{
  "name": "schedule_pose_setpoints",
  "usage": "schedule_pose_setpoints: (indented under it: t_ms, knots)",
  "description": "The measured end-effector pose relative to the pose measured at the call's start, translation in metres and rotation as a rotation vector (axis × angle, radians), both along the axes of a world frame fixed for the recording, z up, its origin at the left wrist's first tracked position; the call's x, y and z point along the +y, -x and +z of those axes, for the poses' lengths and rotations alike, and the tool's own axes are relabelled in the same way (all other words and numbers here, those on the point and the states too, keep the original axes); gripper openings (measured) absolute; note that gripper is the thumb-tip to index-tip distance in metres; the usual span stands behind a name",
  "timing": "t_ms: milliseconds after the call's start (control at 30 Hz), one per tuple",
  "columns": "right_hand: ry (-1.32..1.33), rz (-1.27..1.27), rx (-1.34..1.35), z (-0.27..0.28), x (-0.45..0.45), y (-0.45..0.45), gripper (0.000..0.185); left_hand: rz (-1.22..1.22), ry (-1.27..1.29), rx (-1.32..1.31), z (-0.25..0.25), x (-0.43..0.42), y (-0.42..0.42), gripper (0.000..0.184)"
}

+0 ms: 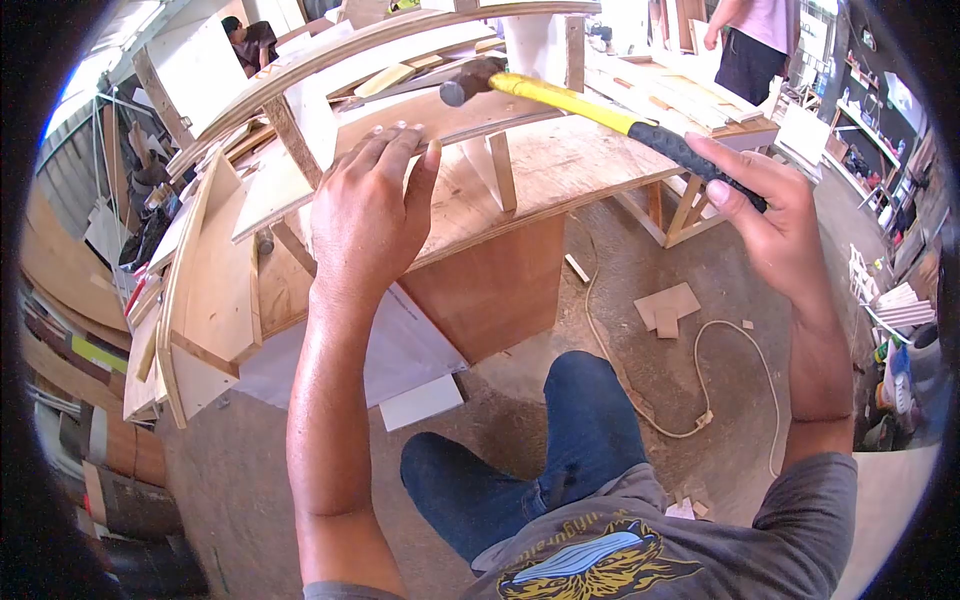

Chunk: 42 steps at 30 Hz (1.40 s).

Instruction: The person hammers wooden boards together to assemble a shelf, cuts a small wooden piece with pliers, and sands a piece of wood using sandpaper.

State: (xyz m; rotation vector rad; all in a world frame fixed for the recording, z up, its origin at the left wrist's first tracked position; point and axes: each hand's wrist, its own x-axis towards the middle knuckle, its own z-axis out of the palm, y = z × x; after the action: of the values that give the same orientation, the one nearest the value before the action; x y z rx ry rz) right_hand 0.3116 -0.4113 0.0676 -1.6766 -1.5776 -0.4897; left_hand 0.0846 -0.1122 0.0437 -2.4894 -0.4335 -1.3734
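Note:
My right hand (765,210) grips the black handle end of a hammer (590,108) with a yellow shaft. The hammer's dark head points left, above a curved wooden frame (380,45) made of plywood strips and short uprights. My left hand (368,195) lies with its palm down on the wooden frame's board, and its fingers are stretched forward. Nothing shows in its grasp. Under the frame is a plywood worktable (590,160), with a brown panel (500,290) below its edge.
Two people, one at the back right (750,50) and one at the back left (252,45), are in the workshop. A cable (640,405) and wood scraps (667,305) lie on the floor. Shelves (868,135) stand at the right; stacked boards (75,250) are at the left.

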Motion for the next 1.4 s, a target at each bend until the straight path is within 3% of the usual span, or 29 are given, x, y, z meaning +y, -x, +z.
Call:
schedule_pose_setpoints:
  t_ms: [133,300,400,500,600,1000,1400]
  knots:
    - [0.16,-0.074,-0.014,0.005,-0.003,0.005,0.04,0.0,0.003,-0.001,0.0,0.0,0.0,0.031]
    - [0.031,-0.067,-0.004,-0.004,0.001,-0.001,0.041,0.003,-0.015,0.002,0.0,0.001,-0.001,0.031]
    - [0.083,-0.085,-0.112,-0.008,0.002,0.005,0.04,0.006,0.027,0.012,0.001,-0.003,0.0,0.031]
    - [0.1,-0.099,-0.021,-0.004,-0.003,-0.002,0.041,0.016,0.015,0.014,0.002,-0.002,0.0,0.031]
    - [-0.134,-0.035,-0.061,-0.018,0.008,-0.007,0.041,0.021,-0.001,0.018,0.0,-0.001,0.0,0.032]
    - [-0.188,-0.403,-0.606,0.0,0.0,0.002,0.052,0.031,-0.002,-0.006,-0.002,0.0,-0.001,0.032]
    - [-0.144,-0.416,-0.954,0.019,-0.012,-0.006,0.06,-0.004,0.031,-0.023,-0.001,-0.001,-0.001,0.031]
